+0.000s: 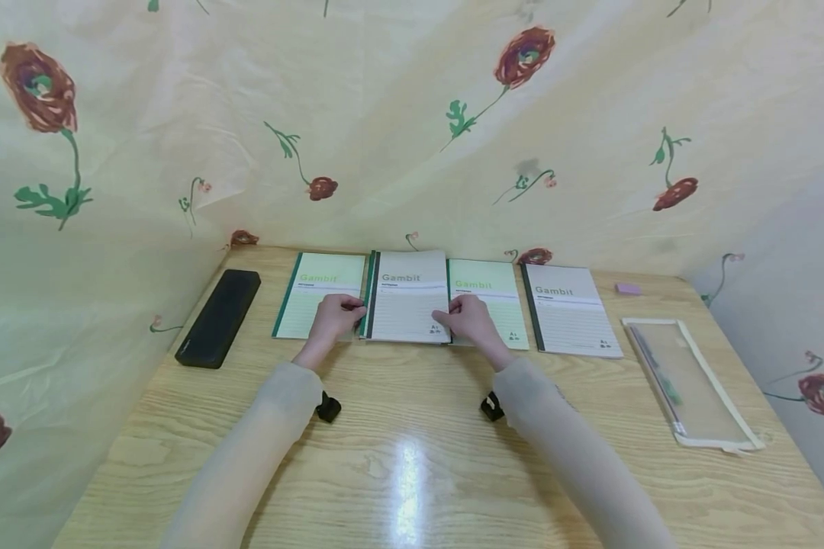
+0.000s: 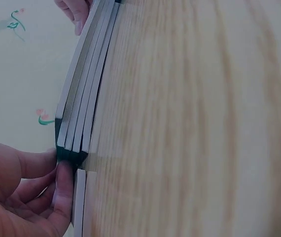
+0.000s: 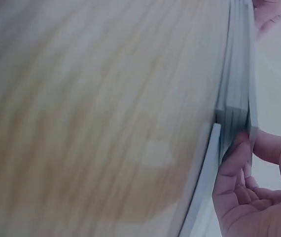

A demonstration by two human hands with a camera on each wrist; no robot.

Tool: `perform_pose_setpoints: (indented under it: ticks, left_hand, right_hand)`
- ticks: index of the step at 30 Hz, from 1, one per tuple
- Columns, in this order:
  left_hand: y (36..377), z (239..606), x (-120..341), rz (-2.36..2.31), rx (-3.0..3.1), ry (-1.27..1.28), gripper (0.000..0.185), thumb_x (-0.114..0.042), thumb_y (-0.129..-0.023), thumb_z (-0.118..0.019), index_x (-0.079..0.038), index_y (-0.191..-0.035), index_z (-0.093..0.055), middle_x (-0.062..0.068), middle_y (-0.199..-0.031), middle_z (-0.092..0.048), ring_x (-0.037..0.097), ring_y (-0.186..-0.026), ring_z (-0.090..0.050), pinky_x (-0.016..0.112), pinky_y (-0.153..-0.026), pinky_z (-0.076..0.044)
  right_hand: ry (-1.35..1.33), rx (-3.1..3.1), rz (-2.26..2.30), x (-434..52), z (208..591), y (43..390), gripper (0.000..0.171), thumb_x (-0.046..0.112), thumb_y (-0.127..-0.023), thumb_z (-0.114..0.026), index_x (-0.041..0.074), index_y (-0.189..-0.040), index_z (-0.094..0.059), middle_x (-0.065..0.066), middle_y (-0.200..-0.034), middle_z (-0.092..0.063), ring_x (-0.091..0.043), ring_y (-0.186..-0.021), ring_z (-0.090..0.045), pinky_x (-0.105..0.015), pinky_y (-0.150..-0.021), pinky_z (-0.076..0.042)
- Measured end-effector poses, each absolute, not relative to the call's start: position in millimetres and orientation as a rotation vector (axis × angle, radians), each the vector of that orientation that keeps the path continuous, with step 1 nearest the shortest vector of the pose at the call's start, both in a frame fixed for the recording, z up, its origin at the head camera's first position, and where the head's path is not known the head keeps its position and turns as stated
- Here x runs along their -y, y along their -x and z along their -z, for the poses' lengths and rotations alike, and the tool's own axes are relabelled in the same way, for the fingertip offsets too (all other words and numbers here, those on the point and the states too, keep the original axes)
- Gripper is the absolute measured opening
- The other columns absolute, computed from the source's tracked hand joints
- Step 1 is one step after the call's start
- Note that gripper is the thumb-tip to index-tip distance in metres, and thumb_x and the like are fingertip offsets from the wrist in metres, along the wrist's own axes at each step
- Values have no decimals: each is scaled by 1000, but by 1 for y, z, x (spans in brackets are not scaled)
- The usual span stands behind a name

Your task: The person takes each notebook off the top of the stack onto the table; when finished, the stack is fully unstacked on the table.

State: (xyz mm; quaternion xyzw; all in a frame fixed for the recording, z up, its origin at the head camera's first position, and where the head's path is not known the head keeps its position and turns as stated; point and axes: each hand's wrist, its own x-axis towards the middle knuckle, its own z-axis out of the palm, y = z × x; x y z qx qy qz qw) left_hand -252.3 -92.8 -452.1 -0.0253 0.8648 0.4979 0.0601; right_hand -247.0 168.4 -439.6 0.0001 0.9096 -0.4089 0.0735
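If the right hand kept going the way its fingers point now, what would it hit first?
The right hand points left, its fingers already pinching the right edge of the grey notebook stack. Pushed on, it would meet that stack at once; beyond it, likely the left hand at the spine.

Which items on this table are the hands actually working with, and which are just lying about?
In hand:
- grey notebook stack, gripped at its edges by the left hand and right hand
- green notebook on the left and green notebook on the right, touching the stack

Lying about:
- separate grey notebook
- black case
- clear pouch
- small pink eraser
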Motion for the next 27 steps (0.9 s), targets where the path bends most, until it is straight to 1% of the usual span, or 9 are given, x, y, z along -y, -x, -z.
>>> perform_pose_setpoints:
  ticks: [3,7,11,16,19,20,23,25,27]
  left_hand:
    - [252,453,93,-1515,-2610,80,24,-11,-98,-64,3,-117,-69,18,-112,-68,30,-102,-63,40,-88,-52]
    - [253,453,93,-1515,-2615,77,25,-12,-98,-64,3,-117,-69,18,-112,-68,31,-103,-62,41,-89,-51]
    - [253,452,94,-1506,-2623,69,25,-12,-98,-64,3,-118,-69,18,-112,-68,31,-104,-62,41,-89,-51]
    - [253,452,95,-1496,-2623,73,26,-13,-98,-64,2,-118,-69,18,-113,-68,30,-103,-62,40,-89,-51]
    - [254,453,96,-1491,-2623,71,26,-14,-98,-64,2,-118,-69,17,-113,-68,29,-102,-62,40,-89,-51]
    - [254,453,96,-1487,-2624,70,26,-14,-98,-64,2,-118,-69,17,-113,-68,29,-102,-62,40,-89,-51]
    - [254,453,96,-1482,-2627,64,26,-14,-98,-64,2,-118,-69,17,-113,-68,29,-103,-62,40,-89,-51]
    - [253,452,95,-1480,-2626,59,26,-14,-98,-64,2,-118,-69,17,-113,-68,29,-103,-62,40,-88,-51]
    - [253,452,95,-1487,-2618,57,26,-14,-98,-64,2,-118,-69,17,-113,-68,30,-103,-63,40,-88,-52]
  right_hand:
    - [-28,-2672,1286,-175,438,244,26,23,-94,-70,4,-86,-54,1,-62,-50,-13,-54,-44,-28,-54,-39]
    - [-127,-2539,1444,-189,435,240,25,20,-96,-68,5,-98,-49,2,-62,-53,-13,-57,-53,-28,-60,-46]
    - [-168,-2467,1518,-210,430,235,25,20,-97,-67,4,-99,-47,2,-63,-57,-14,-61,-59,-28,-65,-50]
    - [-137,-2443,1500,-242,421,223,29,24,-98,-66,4,-102,-46,0,-74,-57,-14,-67,-57,-29,-68,-50]
    - [-108,-2443,1490,-260,415,213,29,24,-98,-66,3,-100,-46,3,-69,-50,-12,-66,-53,-30,-67,-50]
    - [-99,-2442,1490,-267,413,208,29,25,-98,-66,3,-99,-46,4,-68,-50,-12,-66,-53,-31,-67,-50]
    - [-97,-2437,1483,-287,408,194,30,25,-98,-66,3,-100,-46,5,-66,-54,-12,-66,-55,-32,-68,-50]
    - [-105,-2432,1474,-301,407,183,32,26,-98,-66,2,-103,-45,3,-73,-61,-12,-68,-58,-32,-69,-50]
    - [-122,-2425,1461,-316,407,170,34,26,-98,-65,1,-108,-45,1,-77,-65,-12,-68,-60,-31,-68,-50]
